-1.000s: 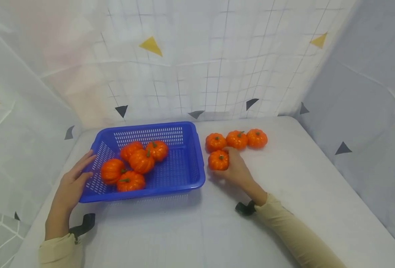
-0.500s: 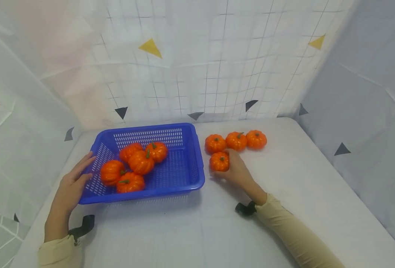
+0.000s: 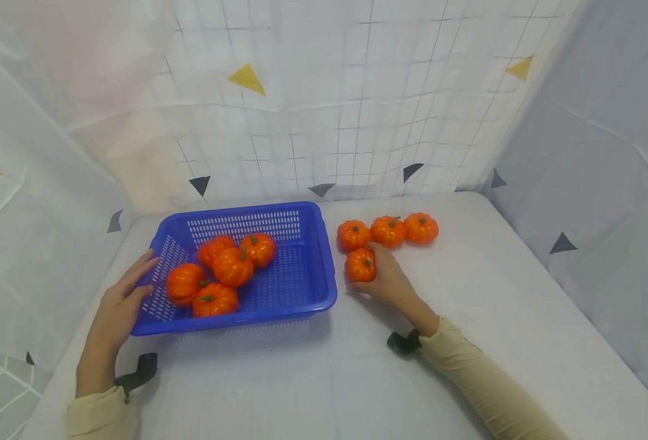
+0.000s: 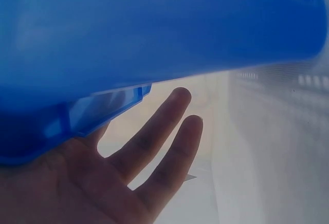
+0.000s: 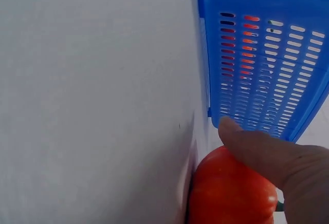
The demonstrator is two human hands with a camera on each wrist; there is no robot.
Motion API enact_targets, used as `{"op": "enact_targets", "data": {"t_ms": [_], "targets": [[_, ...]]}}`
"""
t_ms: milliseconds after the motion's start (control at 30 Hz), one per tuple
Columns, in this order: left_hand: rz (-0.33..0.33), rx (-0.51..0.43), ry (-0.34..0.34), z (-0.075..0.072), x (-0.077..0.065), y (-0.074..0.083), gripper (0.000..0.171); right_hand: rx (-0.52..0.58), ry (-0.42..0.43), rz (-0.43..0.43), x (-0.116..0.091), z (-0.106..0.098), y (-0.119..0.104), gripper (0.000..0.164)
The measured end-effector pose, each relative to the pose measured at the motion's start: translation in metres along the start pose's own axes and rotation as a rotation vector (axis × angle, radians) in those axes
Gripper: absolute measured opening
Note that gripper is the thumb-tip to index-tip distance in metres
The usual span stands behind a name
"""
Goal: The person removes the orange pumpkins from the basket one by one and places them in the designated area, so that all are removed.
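Observation:
Small orange pumpkins, glossy and ribbed, are spread between a blue plastic basket (image 3: 280, 315) and the white table. My right hand (image 3: 387, 281) holds one pumpkin (image 3: 360, 266) just right of the basket, thumb on its near side and fingers on its far side. In the right wrist view that pumpkin (image 5: 231, 190) sits low against the tabletop, under the thumb. At the basket's left end, my left hand (image 3: 116, 308) touches the rim with its fingers spread. Two nearly straight fingers (image 4: 167, 154) show below the basket wall in the left wrist view. Several pumpkins (image 3: 233, 266) lie in the basket's left half.
Behind the held pumpkin, three more stand in a row: a left one (image 3: 354, 236), a middle one (image 3: 388, 231) and a right one (image 3: 421, 228). A white sheet wall (image 3: 313, 110) with grid lines rises behind the table, and grey sheeting (image 3: 604, 183) hangs at the right.
The held pumpkin has turned slightly and shifted a little to the right, away from the basket. Both hands are otherwise nearly still, and the basket stays in place.

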State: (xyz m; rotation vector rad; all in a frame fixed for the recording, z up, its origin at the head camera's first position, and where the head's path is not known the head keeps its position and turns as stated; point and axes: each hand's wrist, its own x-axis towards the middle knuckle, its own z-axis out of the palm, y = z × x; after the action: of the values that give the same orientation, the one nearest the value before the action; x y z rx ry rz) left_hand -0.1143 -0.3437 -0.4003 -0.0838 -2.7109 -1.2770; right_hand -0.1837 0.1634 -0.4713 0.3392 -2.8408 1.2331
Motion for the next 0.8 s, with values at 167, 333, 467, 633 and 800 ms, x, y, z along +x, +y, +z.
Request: {"op": "enact_targets", "data": {"t_ms": [167,333,467,633,800], "targets": [[0.001,0.003,-0.003,0.000,0.000,0.000,0.052,-0.038,-0.025,0.026,-0.001,-0.004,-0.005,0.103],[-0.003,0.002,-0.007,0.001,0.000,0.000,0.052,-0.080,-0.050,0.045,-0.003,-0.007,-0.009,0.099],[-0.003,0.003,-0.004,0.001,-0.001,0.000,0.052,-0.116,-0.051,0.027,-0.003,-0.009,-0.012,0.096],[-0.006,-0.001,-0.002,0.000,-0.001,0.000,0.052,-0.128,-0.050,0.033,-0.002,-0.011,-0.014,0.091],[-0.012,-0.003,-0.004,0.000,0.000,0.000,0.052,-0.122,-0.040,0.018,-0.003,-0.012,-0.016,0.086]]}}
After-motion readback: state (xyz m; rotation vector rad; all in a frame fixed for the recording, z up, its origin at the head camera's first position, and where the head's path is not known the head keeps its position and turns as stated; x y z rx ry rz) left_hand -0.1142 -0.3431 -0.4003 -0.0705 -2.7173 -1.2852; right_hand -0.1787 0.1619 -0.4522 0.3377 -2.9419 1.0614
